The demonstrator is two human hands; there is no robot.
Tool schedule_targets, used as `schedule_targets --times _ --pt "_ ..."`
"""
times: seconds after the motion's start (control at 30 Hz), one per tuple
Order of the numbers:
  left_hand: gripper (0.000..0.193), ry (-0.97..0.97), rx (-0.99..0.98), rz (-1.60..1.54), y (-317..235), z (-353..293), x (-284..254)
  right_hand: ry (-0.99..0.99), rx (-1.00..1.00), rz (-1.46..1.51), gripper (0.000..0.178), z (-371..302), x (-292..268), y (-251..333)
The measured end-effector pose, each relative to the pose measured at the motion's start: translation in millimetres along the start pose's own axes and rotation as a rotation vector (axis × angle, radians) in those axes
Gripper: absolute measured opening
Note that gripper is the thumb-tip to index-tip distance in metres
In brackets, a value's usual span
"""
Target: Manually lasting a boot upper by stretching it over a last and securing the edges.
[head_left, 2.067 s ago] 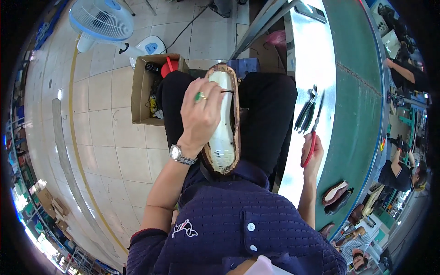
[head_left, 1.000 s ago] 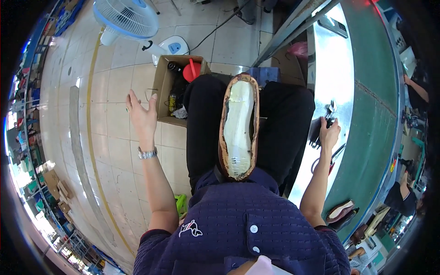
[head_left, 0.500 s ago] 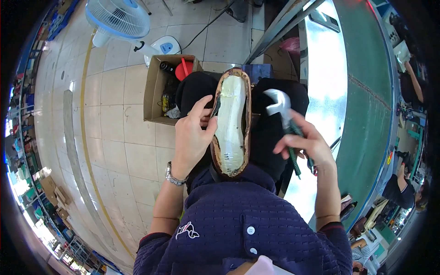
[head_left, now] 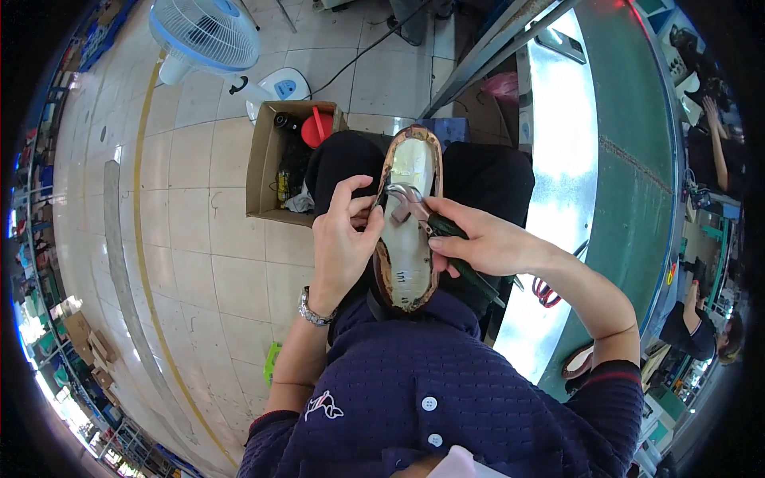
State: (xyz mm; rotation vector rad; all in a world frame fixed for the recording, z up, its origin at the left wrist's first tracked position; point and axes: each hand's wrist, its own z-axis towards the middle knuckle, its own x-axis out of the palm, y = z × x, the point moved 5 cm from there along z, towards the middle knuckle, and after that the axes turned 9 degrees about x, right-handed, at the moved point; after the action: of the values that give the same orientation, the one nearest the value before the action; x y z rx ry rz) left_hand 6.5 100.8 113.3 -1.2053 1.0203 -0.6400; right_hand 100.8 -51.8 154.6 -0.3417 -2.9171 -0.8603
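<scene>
A shoe upper on its last (head_left: 411, 263) lies bottom side up across my lap, toe and heel pointing away and toward me. Its brown edge is folded inward around a pale insole. My left hand (head_left: 346, 235) pinches the left rim of the upper near the middle. In my right hand (head_left: 478, 239) are lasting pincers (head_left: 470, 275) with green handles, their bright metal head over the insole and touching or almost touching the left rim beside my left fingertips. Whether the jaws grip the edge I cannot tell.
A cardboard box (head_left: 260, 179) with tools stands ahead on the left, near a blue-and-white fan (head_left: 205, 36). To my right runs a shiny metal ledge (head_left: 562, 151) beside a green belt (head_left: 629, 207). Red scissor handles (head_left: 545, 293) and another shoe (head_left: 578, 362) are there.
My right hand has swung left with the pincers, bringing their head from beside the shoe to its left inner rim. The left hand keeps its pinch at the edge.
</scene>
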Motion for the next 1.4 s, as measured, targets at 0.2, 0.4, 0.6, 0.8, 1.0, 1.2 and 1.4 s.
schedule_targets --times 0.2,0.4,0.6,0.8,1.0,1.2,1.4 --pt "0.05 0.068 -0.051 -0.155 9 -20 13 -0.556 -0.26 -1.063 0.066 -7 22 10" --pt "0.079 0.355 -0.338 0.189 13 -43 33 -0.528 -0.231 -1.002 0.068 -14 5 19" --pt "0.097 0.224 0.385 0.702 -40 -14 41 -0.771 -0.346 -0.437 0.056 -70 -46 -2" --pt "0.065 0.483 0.742 0.608 -48 46 119 -0.936 -0.175 -0.013 0.057 -107 -69 -52" --pt "0.028 0.792 0.629 0.423 -51 128 165 -0.953 -0.252 0.04 0.059 -114 -75 -101" --pt "0.028 0.541 0.838 0.587 -44 142 173 -0.892 -0.312 0.007 0.062 -88 -93 -117" --pt "0.03 0.409 0.674 0.613 -45 150 170 -0.448 -0.228 0.514 0.066 -63 -99 -98"
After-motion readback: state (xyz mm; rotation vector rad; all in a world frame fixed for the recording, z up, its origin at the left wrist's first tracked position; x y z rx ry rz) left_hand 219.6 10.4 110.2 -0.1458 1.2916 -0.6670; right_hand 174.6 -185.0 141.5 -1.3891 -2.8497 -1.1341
